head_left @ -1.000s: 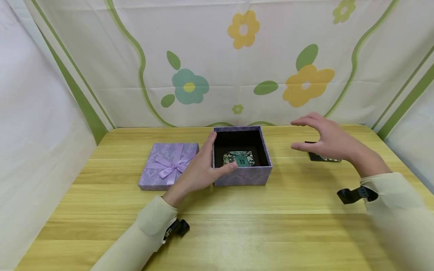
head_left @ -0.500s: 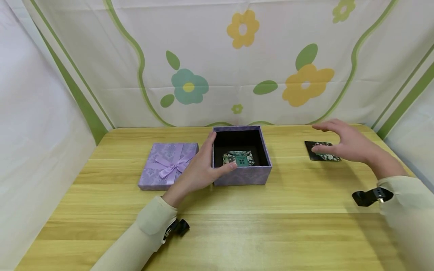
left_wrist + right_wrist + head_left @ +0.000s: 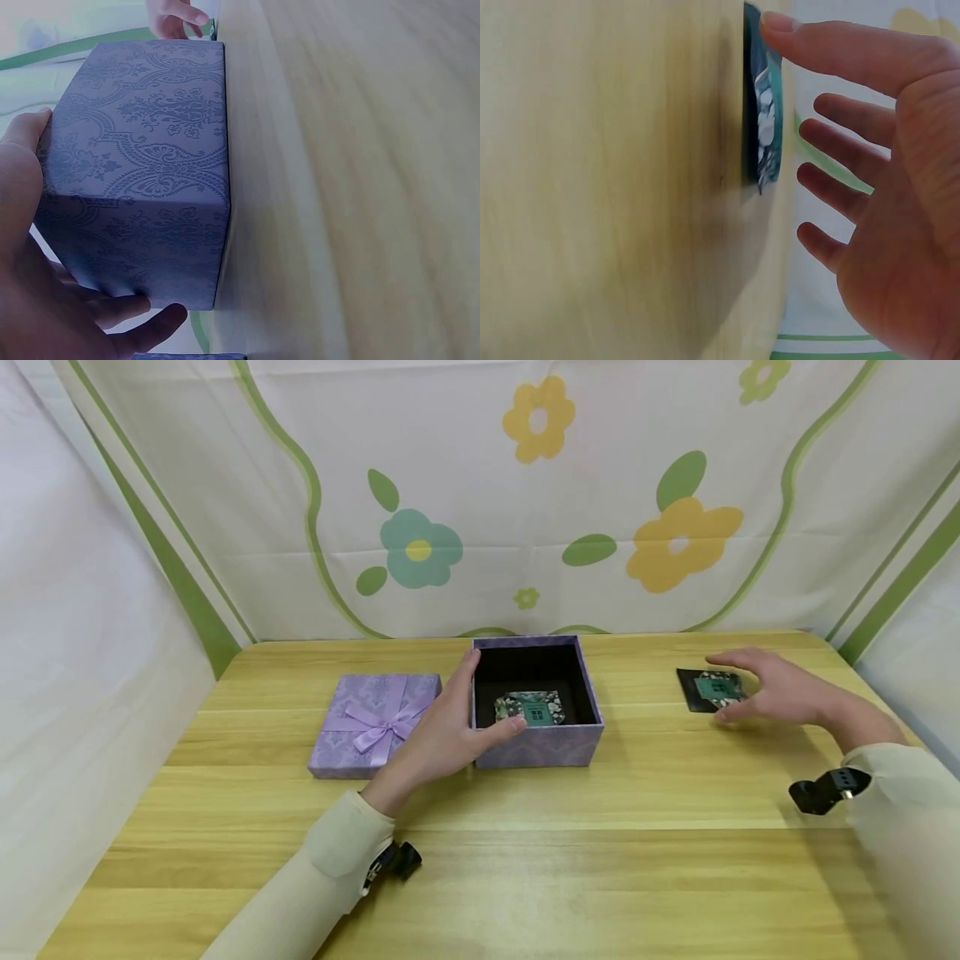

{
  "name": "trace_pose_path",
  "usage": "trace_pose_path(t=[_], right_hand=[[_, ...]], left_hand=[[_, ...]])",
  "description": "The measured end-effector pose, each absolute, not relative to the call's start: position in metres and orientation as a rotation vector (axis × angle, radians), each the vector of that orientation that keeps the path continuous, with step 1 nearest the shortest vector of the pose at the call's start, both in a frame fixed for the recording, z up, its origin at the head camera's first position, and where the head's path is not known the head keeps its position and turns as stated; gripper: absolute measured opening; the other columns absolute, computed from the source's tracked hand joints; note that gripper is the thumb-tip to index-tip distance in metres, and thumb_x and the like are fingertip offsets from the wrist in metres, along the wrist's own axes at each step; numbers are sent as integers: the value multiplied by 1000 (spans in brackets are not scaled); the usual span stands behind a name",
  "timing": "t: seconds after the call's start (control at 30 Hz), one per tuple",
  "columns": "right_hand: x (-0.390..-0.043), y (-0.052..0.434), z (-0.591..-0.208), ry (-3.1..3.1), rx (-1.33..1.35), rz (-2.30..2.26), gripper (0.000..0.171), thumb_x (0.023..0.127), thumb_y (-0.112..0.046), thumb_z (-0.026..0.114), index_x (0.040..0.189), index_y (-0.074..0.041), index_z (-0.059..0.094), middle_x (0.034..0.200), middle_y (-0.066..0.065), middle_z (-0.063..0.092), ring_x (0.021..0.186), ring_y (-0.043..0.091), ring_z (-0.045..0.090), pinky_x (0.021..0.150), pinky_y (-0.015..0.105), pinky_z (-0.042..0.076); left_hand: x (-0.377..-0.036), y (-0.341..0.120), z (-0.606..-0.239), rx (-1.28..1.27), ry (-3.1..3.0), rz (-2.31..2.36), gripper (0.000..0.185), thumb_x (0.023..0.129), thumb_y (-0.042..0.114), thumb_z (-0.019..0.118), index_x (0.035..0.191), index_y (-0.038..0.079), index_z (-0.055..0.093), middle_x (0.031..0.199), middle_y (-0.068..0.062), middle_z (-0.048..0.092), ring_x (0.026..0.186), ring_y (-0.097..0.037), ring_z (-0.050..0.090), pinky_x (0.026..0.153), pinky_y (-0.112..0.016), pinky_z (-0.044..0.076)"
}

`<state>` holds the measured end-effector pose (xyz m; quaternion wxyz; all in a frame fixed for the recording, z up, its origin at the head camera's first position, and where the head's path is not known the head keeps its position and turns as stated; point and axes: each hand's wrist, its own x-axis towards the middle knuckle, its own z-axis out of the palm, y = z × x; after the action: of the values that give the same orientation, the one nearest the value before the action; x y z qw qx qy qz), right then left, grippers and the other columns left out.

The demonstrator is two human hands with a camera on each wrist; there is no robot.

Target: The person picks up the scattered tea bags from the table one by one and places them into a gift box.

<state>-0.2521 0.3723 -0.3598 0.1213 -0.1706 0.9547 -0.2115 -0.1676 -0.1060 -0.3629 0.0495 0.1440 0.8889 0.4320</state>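
In the head view, an uncovered purple patterned gift box (image 3: 537, 747) stands at the middle of the table. My left hand (image 3: 452, 727) rests along its left side, fingers straight and thumb over the front rim; the left wrist view shows that hand (image 3: 60, 277) against the box's side. Inside the box lies a flat packet (image 3: 536, 708) with a green floral label. To the right, a similar black floral packet (image 3: 708, 687) lies on the table. My right hand (image 3: 787, 693) is over its right end, thumb apart from the fingers; in the right wrist view the thumb tip overlaps the packet (image 3: 766, 124).
The purple box lid (image 3: 375, 722) with a ribbon bow lies left of the box, partly behind my left hand. A wooden table (image 3: 570, 877) carries everything. Behind it hangs a white flowered cloth (image 3: 480, 468), with white cloth on both sides too.
My right hand has moved right and lowered toward the black packet, which shows more of its label now. My left hand, the box and the lid stay where they were.
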Motion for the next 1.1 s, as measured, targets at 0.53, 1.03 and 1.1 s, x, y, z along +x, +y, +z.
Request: trace_pose_path(t=[0.53, 1.03, 1.1], right_hand=[[-255, 382, -369, 2774, -472, -540, 93, 85, -33, 89, 156, 6, 44, 159, 42, 25, 140, 63, 29, 105, 80, 32], [-254, 378, -373, 2800, -444, -544, 87, 87, -40, 88, 152, 4, 51, 155, 39, 31, 134, 57, 38, 102, 74, 38], [-254, 378, -373, 2806, -442, -544, 87, 87, -41, 88, 152, 4, 52, 155, 38, 32, 133, 56, 39, 101, 73, 39]], left_hand=[[-168, -102, -363, 446, 2705, 1301, 116, 90, 74, 70, 171, 36, -3, 179, 13, -2, 167, -25, 13, 129, -65, 27], [-169, -101, -364, 459, 2712, 1293, 117, 90, 75, 69, 171, 36, -5, 179, 13, -3, 167, -26, 13, 129, -65, 26], [-169, -101, -364, 460, 2713, 1295, 117, 90, 74, 69, 172, 35, -5, 179, 12, -3, 167, -26, 13, 129, -64, 26]])
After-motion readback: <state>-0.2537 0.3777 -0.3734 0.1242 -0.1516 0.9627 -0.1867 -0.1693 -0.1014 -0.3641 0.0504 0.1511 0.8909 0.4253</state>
